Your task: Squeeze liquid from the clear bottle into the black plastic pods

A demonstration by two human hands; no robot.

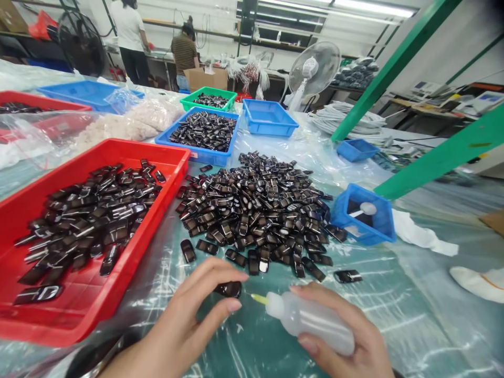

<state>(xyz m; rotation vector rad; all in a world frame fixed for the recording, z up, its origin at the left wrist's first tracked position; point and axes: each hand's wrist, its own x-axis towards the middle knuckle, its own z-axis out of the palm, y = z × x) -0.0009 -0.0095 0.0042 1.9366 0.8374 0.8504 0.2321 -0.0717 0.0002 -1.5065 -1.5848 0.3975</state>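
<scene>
My left hand (185, 320) pinches a small glossy black part (229, 289) between thumb and fingers, low over the table. My right hand (346, 341) is wrapped round a translucent squeeze bottle (311, 321) lying on its side. Its yellow nozzle (259, 298) points left, right beside the black part. Just beyond both hands lies a big heap of the same black parts (255, 210) on the plastic-covered table (394, 315).
A red tray (118, 294) with several black parts sits at my left. Blue trays (205, 131), (268, 116), a green tray (208, 100), and small blue bins (364, 218), (356, 149) stand farther off. White cloths (421, 233) lie at right. A fan (313, 68) and two people (129, 37) are at the back.
</scene>
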